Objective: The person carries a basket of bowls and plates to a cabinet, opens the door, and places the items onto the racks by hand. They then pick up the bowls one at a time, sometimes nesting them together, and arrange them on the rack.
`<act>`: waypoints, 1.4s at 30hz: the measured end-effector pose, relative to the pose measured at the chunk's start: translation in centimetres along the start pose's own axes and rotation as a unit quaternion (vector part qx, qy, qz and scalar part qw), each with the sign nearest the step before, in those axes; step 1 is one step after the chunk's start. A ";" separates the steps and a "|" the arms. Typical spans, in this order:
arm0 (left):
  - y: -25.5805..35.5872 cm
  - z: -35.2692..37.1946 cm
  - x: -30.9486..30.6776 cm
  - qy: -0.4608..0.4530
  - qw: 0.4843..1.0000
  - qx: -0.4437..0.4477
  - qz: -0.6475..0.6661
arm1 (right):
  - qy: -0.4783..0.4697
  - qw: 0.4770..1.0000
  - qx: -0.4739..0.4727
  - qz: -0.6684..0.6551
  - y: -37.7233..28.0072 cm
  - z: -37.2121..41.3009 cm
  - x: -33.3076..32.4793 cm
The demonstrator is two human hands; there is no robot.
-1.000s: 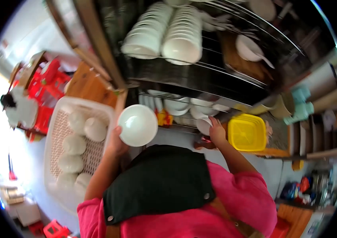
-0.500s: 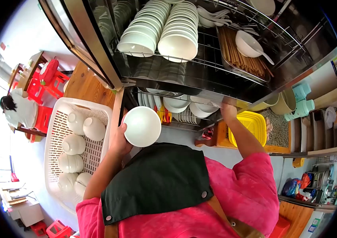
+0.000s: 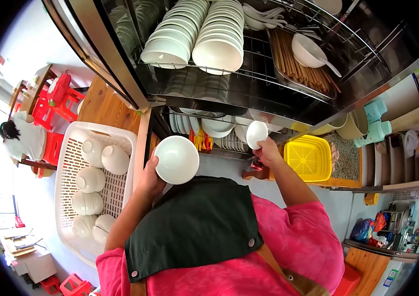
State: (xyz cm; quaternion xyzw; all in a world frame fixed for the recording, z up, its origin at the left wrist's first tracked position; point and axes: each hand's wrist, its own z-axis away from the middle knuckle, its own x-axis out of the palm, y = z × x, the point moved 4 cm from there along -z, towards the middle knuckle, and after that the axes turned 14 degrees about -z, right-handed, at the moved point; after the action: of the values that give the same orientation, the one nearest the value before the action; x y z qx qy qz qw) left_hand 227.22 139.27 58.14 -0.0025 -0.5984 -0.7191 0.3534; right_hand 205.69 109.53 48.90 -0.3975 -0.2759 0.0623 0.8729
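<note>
My left hand [image 3: 151,178] is closed on the rim of a white bowl [image 3: 177,160], its open side facing up toward me. In my right hand [image 3: 269,153] is a smaller white bowl [image 3: 257,134], pinched at its edge in front of the cabinet's lower shelf. Behind it on that wire shelf [image 3: 229,145] sit upright plates [image 3: 182,123] and more white bowls [image 3: 218,127]. To the left, a white plastic basket [image 3: 61,197] holds several upturned white bowls [image 3: 90,179].
Two nested rows of bowls [image 3: 218,55] fill the upper shelf, beside a tray of chopsticks [image 3: 293,66] with a bowl and spoon on it. A yellow basket [image 3: 308,158] is at right. The cabinet door frame [image 3: 96,49] stands open at left. Far left, a person [image 3: 27,140] sits.
My right hand has drawn back from the lower shelf, moving left and down, and the small bowl is now in plain view. My left hand and its bowl have barely moved.
</note>
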 end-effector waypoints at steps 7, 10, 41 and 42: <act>0.2 0.2 0.2 -0.004 1.000 0.023 0.006 | 0.161 0.927 -0.151 0.302 -4.6 0.4 -2.7; 0.0 0.2 0.2 -0.017 1.000 0.013 0.002 | 0.178 0.591 -0.534 0.578 -6.0 -1.9 -5.1; 3.4 -1.3 3.2 -0.093 0.992 0.088 -0.004 | 0.086 0.669 -0.435 0.597 -0.6 2.6 0.4; 3.1 -1.3 3.0 -0.099 0.992 0.083 -0.007 | 0.143 0.682 -0.373 0.613 -0.5 1.2 -1.4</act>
State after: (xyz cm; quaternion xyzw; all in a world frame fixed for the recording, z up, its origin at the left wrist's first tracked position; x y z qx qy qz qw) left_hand 227.06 136.49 61.69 -0.0403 -0.6879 -0.6656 0.2866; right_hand 203.82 109.48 49.33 -0.7745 0.1572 0.4174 0.4485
